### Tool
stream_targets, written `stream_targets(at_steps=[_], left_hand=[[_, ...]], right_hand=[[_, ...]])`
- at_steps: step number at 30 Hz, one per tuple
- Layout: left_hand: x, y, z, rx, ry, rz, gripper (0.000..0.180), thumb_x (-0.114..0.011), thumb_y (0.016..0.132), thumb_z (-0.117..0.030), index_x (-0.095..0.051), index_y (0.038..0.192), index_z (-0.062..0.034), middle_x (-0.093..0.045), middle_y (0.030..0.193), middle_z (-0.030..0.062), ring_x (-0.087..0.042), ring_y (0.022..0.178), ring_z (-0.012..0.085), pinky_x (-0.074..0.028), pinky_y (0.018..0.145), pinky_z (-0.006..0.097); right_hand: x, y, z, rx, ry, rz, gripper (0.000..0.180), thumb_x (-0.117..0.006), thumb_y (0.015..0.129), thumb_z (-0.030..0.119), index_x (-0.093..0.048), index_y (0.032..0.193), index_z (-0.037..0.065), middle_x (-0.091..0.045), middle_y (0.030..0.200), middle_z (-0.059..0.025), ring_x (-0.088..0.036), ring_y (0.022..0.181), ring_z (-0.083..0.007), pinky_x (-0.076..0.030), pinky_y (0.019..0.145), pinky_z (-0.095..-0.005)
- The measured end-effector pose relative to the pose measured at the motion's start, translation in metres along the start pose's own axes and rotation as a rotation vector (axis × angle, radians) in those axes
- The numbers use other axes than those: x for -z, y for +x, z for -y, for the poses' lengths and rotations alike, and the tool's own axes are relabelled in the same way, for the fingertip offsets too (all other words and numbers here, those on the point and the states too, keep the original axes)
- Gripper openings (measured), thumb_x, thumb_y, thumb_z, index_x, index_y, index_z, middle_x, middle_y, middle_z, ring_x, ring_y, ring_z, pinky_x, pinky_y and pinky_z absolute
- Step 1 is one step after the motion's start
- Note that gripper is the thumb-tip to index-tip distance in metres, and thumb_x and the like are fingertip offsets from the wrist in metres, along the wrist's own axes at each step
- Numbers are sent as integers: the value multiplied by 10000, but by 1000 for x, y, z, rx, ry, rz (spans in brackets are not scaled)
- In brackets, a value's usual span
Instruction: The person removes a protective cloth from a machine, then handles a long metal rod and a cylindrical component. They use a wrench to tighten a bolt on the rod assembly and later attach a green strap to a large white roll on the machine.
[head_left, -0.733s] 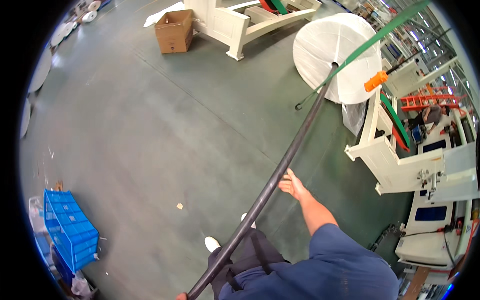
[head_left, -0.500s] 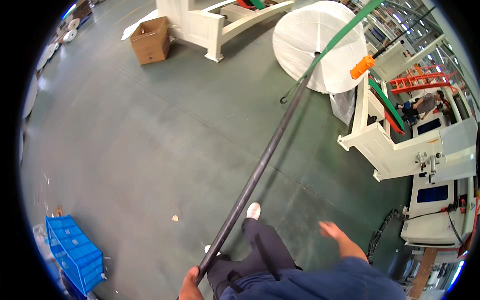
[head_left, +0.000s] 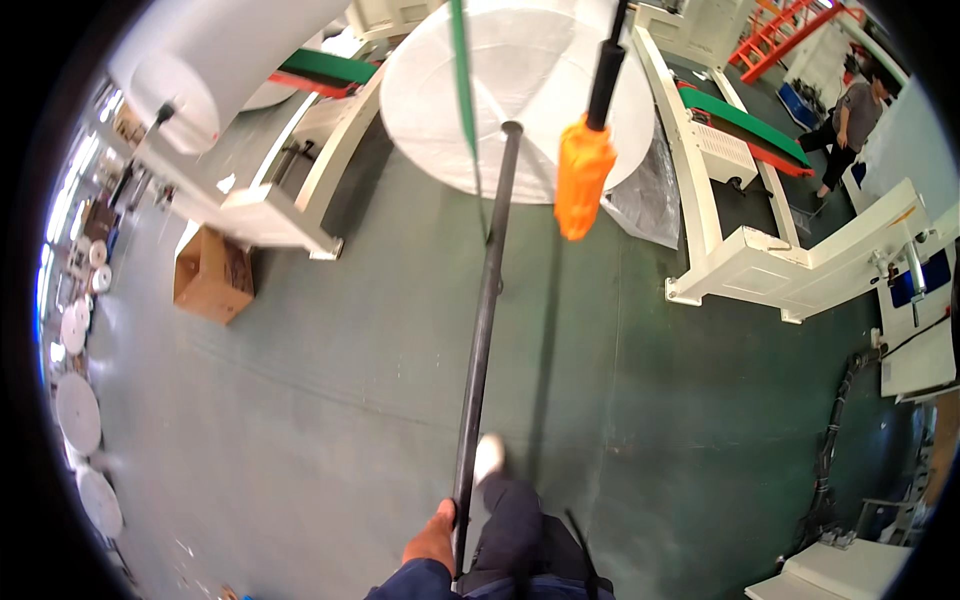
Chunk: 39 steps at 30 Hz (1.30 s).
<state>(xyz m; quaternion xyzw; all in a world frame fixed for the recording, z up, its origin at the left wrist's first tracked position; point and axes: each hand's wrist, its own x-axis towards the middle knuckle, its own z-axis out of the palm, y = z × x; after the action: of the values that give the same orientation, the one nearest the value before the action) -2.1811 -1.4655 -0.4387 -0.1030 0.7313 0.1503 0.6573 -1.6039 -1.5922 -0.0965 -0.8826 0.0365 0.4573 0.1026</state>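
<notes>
My left hand (head_left: 430, 538) is closed around the near end of a long dark metal bar (head_left: 482, 335). The bar slants away over the floor, and its far end meets the core hole of a big white roll (head_left: 425, 125). A green lifting strap (head_left: 463, 85) hangs down to the bar, just short of the roll. Right of the bar, an orange hoist control pendant (head_left: 585, 180) dangles from a black cable, with no hand on it. My right hand is out of view.
Cream machine frames stand left (head_left: 270, 215) and right (head_left: 745, 265) of the roll. A cardboard box (head_left: 215, 275) sits by the left frame. At the far right are a person (head_left: 855, 120) and an orange ladder (head_left: 775, 40). Black cabling (head_left: 835, 420) lies along the right floor.
My view has turned right and come closer to the roll and pendant. The left hand keeps hold of the bar. My right hand has gone out of view, as has the blue crate.
</notes>
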Motion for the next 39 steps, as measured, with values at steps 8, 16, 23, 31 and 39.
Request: stream_targets(at_steps=[8, 16, 23, 31, 39], left_hand=[[-68, -5, -305, -134, 240, -22, 373, -446, 865, -282, -496, 1143, -38, -574, 967, 165, -559, 865, 312, -456, 783, 460], [-68, -26, -489, -357, 482, -123, 532, -584, 803, -249, -426, 1279, -69, -531, 1106, 115, -499, 1004, 264, -393, 901, 419], [-196, -87, -722, -1260, 43, -186, 742, -705, 750, -220, -366, 1398, -96, -493, 1227, 71, -447, 1125, 221, -339, 1004, 383], [-104, -283, -597, -1389, 214, -120, 410, -514, 915, -402, -639, 755, -46, -641, 801, 57, -546, 762, 183, -429, 751, 342], [103, -329, -377, -1444, 14, -438, 339, -542, 921, -306, -612, 755, -18, -608, 791, 56, -553, 785, 176, -447, 772, 341]], right_hand=[[-147, -33, 120, -92, 216, 33, 373, -537, 940, 366, -532, 800, 20, -543, 576, -55, -498, 457, -174, -369, 399, -334], [-196, -77, 142, -217, 351, 11, 379, -513, 952, 352, -517, 755, 28, -560, 584, -60, -509, 463, -178, -375, 401, -340], [-162, -80, 63, -177, 238, 12, 392, -493, 962, 340, -504, 716, 34, -575, 591, -63, -518, 469, -181, -381, 403, -345], [-22, -4, -140, 162, -70, 31, 415, -469, 973, 326, -489, 672, 42, -592, 599, -68, -529, 476, -185, -388, 406, -351], [-22, 21, 51, 415, -76, 243, 318, -537, 959, 334, -598, 1024, 29, -634, 818, -57, -608, 684, -130, -472, 571, -254]])
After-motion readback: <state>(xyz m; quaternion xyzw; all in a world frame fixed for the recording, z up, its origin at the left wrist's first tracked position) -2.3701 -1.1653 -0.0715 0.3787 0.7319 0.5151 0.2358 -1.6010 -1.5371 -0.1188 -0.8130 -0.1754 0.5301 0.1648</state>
